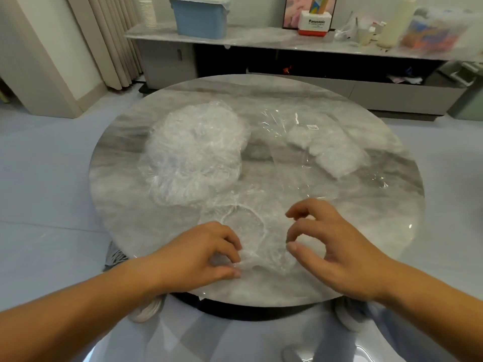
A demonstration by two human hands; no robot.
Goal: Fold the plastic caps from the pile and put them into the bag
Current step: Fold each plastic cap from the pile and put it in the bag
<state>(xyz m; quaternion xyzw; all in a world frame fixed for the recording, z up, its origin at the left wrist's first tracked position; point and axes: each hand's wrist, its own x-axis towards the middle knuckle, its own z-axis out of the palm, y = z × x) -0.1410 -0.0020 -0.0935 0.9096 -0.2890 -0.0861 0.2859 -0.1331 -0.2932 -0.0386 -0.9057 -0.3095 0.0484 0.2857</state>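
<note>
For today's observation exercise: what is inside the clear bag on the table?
Folded white plastic caps show through the clear bag, bunched at its right end. They overlap, so their number cannot be seen.

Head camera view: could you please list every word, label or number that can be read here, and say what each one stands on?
"Panasonic": on the white-and-red box on the shelf.
Small print under it: too blurred to read.
White sticker on the clear plastic bag: too small to read.

Head-worn wide-angle camera looks forward and down, close over the table [261,92].
</note>
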